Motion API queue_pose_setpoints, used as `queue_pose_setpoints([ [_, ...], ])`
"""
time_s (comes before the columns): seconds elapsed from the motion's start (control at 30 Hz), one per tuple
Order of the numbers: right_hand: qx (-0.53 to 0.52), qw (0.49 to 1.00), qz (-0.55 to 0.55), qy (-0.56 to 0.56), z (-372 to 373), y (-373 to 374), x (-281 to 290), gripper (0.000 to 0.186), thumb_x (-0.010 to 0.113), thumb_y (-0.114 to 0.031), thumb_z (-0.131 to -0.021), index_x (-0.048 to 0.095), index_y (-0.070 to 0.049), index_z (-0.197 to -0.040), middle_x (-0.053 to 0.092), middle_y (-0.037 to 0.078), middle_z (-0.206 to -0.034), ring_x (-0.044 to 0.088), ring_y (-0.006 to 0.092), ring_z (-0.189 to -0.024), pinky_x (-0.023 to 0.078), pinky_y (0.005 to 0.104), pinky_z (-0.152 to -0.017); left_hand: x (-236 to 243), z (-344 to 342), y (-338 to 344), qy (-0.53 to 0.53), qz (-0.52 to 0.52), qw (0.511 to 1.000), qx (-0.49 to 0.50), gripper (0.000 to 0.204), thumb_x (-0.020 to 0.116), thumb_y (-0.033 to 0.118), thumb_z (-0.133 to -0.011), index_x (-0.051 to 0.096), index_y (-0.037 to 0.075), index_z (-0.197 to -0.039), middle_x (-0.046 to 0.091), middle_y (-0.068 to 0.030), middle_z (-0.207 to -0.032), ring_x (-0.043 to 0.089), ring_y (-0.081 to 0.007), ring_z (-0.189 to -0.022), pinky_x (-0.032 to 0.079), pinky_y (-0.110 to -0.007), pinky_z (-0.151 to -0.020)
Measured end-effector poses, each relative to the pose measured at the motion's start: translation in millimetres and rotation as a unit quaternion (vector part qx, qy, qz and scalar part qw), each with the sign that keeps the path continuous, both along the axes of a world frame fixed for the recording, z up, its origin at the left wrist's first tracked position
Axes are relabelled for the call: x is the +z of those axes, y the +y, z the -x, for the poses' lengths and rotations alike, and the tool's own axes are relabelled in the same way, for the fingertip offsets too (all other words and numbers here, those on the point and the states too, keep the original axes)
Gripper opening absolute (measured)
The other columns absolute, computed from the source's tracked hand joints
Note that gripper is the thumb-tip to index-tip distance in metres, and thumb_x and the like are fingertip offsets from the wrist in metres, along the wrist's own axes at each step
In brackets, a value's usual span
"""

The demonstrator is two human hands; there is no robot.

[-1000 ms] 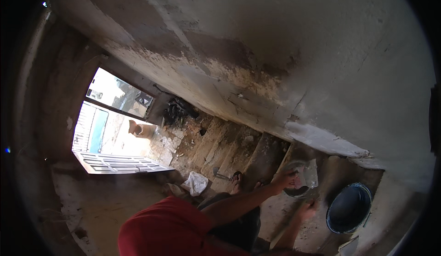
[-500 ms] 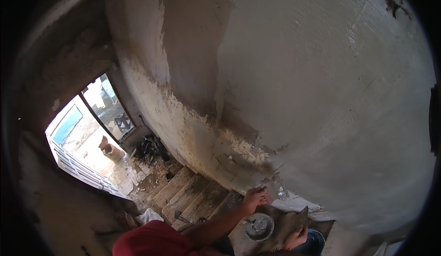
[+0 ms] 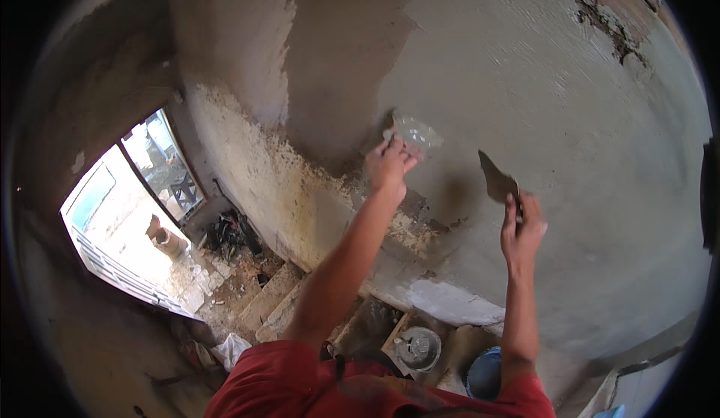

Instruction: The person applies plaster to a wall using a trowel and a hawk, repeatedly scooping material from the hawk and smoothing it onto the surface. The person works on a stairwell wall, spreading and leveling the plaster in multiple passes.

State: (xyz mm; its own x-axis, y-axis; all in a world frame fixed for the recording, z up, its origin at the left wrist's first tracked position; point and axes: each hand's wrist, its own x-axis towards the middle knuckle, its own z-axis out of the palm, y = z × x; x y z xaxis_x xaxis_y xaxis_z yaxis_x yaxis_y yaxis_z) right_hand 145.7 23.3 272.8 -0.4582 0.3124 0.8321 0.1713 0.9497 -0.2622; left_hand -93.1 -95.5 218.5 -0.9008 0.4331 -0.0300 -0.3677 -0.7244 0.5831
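My left hand point(image 3: 390, 164) is raised near the wall, gripping a flat pale plate point(image 3: 415, 133) smeared with shiny wet grey plaster. Lower and to its right, my right hand point(image 3: 523, 223) holds a dark metal trowel point(image 3: 496, 176) upright by its handle. Both tools are in front of the plastered wall point(image 3: 540, 118), which has smooth wet grey plaster on the right and older brown, flaking patches on the left. Whether either tool touches the wall is unclear.
Steps point(image 3: 262, 304) below me hold a metal pot point(image 3: 417, 350) and a blue bucket point(image 3: 482, 374). A white sack point(image 3: 234, 350) lies at lower left. An open doorway point(image 3: 105, 208) has a broken container point(image 3: 169, 242) outside and a dark pile point(image 3: 234, 234) beside it. Rough, cracked plaster point(image 3: 607, 28) runs at upper right.
The view has turned up toward the wall. Both hands have risen from above the pot and bucket to wall height, carrying the plate and trowel; the trowel now points upward.
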Motion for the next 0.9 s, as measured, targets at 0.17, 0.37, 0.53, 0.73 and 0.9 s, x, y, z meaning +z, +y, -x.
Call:
queue_pose_setpoints([
  [0.17,0.072,0.992,-0.101,0.001,84,-18,60,0.014,0.065,-0.005,-0.095,0.07,0.001,-0.108,0.068,0.019,-0.094,0.069,0.0355,-0.074,0.055,0.0411,-0.064,44,51,-16,0.021,-0.039,0.998,0.054,0.039,0.054,0.017,-0.108,0.052,-0.011,-0.135,0.064,-0.0208,-0.122,0.069,-0.0313,-0.108,0.061,-0.044,-0.096],
  [0.37,0.1,0.965,-0.236,-0.06,158,-34,100,0.018,0.068,-0.005,-0.088,0.069,0.0,-0.106,0.068,0.017,-0.094,0.07,0.0369,-0.079,0.057,0.0446,-0.068,61,89,-18,0.042,-0.035,0.996,0.066,0.035,0.053,0.018,-0.109,0.054,-0.011,-0.129,0.064,-0.0204,-0.119,0.069,-0.0306,-0.107,0.06,-0.043,-0.096],
  [0.53,0.118,0.933,-0.314,-0.131,183,-60,87,0.022,0.07,-0.004,-0.08,0.065,-0.002,-0.102,0.067,0.015,-0.094,0.07,0.036,-0.087,0.059,0.0457,-0.073,57,89,-12,0.036,-0.032,0.996,0.078,0.035,0.053,0.022,-0.109,0.058,-0.008,-0.127,0.065,-0.0168,-0.113,0.068,-0.027,-0.101,0.059,-0.043,-0.091],
  [0.73,0.097,0.921,-0.33,-0.18,225,-61,80,0.022,0.07,-0.009,-0.079,0.065,0.001,-0.098,0.068,0.018,-0.095,0.071,0.0373,-0.09,0.06,0.0461,-0.074,53,89,-9,0.037,-0.034,0.994,0.093,0.032,0.053,0.024,-0.11,0.063,-0.003,-0.124,0.065,-0.0108,-0.107,0.067,-0.0224,-0.098,0.058,-0.04,-0.083],
  [0.9,0.066,0.913,-0.359,-0.18,271,-51,94,0.019,0.071,-0.014,-0.079,0.069,0.0,-0.091,0.072,0.021,-0.093,0.073,0.0369,-0.087,0.061,0.0452,-0.073,60,85,-11,0.027,-0.028,0.996,0.086,0.033,0.053,0.022,-0.11,0.059,-0.007,-0.125,0.066,-0.0113,-0.106,0.068,-0.0228,-0.096,0.06,-0.041,-0.089],
])
